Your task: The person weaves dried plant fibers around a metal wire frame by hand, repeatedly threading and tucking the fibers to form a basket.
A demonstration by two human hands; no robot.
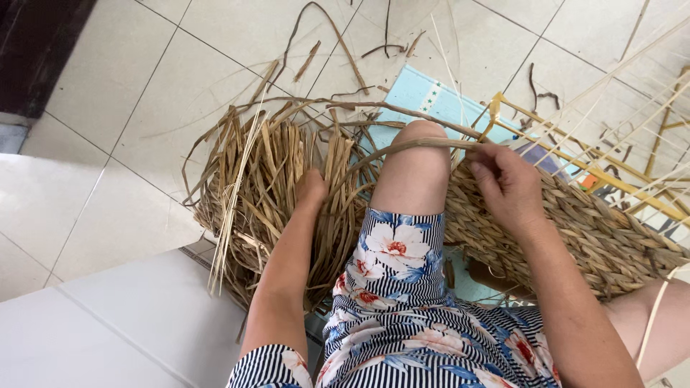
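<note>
My left hand reaches down into a bundle of dried straw strands on the floor, its fingers closed among the strands. A single long strand arcs from that hand over my bare knee to my right hand. The right hand pinches this strand's end against the top edge of a woven straw basket, which rests against my leg on the right. Yellow frame rods rise from the basket's rim.
White floor tiles lie all around, with loose straw scraps scattered at the top. A light blue mat lies under the knee. A white raised ledge sits at bottom left. A dark doorway is at top left.
</note>
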